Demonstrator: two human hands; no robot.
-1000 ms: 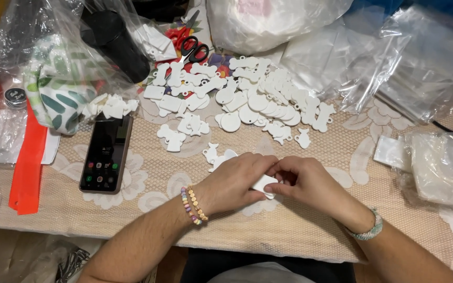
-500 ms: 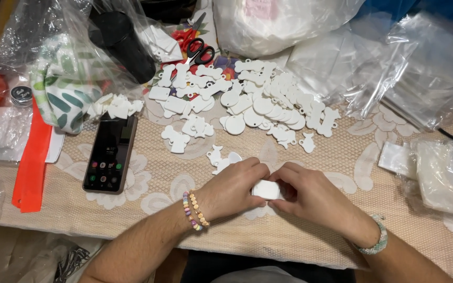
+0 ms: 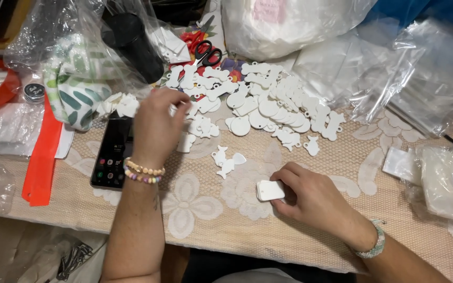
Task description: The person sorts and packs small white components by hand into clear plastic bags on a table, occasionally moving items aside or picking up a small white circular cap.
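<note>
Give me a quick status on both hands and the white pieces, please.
Left hand raised over the scattered white flat cut-out shapes, fingers pinched, contents unclear. Right hand grips a small white stack of flat tags. Black smartphone beside left wrist.

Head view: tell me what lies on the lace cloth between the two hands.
In the head view, a white cat-shaped tag lies flat on the lace cloth between the left hand and the right hand.
</note>
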